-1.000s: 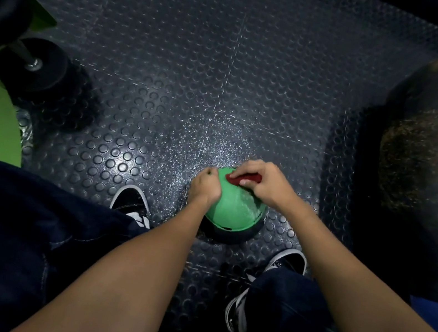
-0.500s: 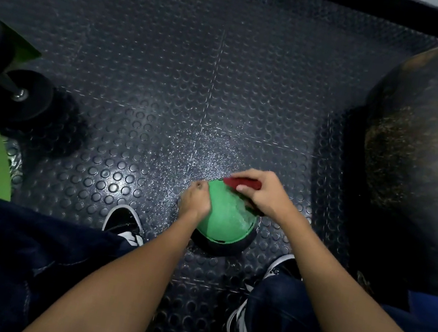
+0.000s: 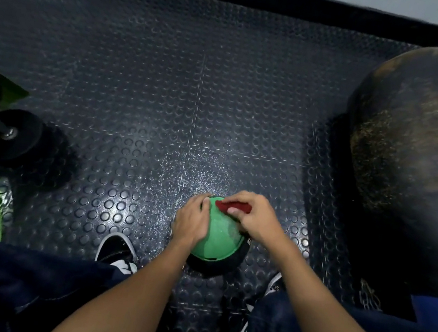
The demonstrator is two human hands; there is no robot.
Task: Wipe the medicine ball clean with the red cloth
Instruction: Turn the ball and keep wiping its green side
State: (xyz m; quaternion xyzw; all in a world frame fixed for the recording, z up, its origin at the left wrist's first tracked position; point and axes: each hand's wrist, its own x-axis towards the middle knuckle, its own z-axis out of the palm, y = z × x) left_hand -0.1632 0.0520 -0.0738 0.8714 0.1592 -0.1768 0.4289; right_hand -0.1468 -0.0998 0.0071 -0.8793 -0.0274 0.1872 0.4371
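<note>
Pressing the red cloth (image 3: 234,207) on the medicine ball's (image 3: 218,239) far top, the right hand (image 3: 258,219) pinches it; the left hand (image 3: 191,221) cups the ball's left side. It looks heavy and round, so hold both sides.

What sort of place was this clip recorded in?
Probably a gym: studded rubber floor tiles, a dumbbell at left, a large worn dark bag at right, and the green medicine ball being wiped.

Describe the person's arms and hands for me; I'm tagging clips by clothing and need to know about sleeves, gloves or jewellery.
Both forearms are bare up to the bottom edge of the picture, with no sleeve in view. The left hand and the right hand wear no gloves, and no watch, wristband or ring shows. The fingernails look short. Nothing else marks the arms; the dim light hides finer detail.
</note>
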